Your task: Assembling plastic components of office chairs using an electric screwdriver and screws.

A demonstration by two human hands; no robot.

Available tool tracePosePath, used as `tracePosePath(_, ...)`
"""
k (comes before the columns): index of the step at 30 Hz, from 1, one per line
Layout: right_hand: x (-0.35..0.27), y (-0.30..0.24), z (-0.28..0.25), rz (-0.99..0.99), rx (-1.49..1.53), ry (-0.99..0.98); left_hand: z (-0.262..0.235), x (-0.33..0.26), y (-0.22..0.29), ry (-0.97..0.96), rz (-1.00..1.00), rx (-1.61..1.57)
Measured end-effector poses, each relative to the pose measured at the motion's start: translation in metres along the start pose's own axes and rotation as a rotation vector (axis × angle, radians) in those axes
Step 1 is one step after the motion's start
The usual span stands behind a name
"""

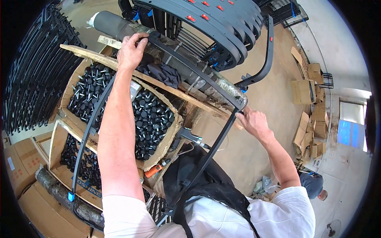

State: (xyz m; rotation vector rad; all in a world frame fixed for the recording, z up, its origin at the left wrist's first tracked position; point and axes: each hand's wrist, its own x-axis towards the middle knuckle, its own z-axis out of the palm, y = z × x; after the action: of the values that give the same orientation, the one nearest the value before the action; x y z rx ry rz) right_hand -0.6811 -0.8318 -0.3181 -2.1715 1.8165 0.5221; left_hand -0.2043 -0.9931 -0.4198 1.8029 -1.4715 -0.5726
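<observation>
Hands sit at opposite ends of a dark metal frame [190,63] that arches across a padded roll [131,29]. Left hand [132,49] is curled over the frame's upper bar at the far left, fingers wrapped round it. Right hand [254,123] is at the frame's right corner — fingers bunched against the bar there, though whether they pinch something small I cannot tell. Beneath the left forearm lie cardboard boxes [158,150] full of black knobs [152,119] — an orange-handled tool [154,170] rests near the person's chest.
</observation>
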Motion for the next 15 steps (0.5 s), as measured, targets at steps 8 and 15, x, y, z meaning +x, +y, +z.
tracePosePath(8,-0.013,-0.019,-0.018,-0.101,-0.368,-0.220,-0.003,0.000,-0.014,0.072,-0.003,-0.113)
tracePosePath(15,-0.016,-0.019,-0.018,-0.073,-0.366,-0.185,-0.004,-0.005,-0.015,0.078,0.009,-0.253)
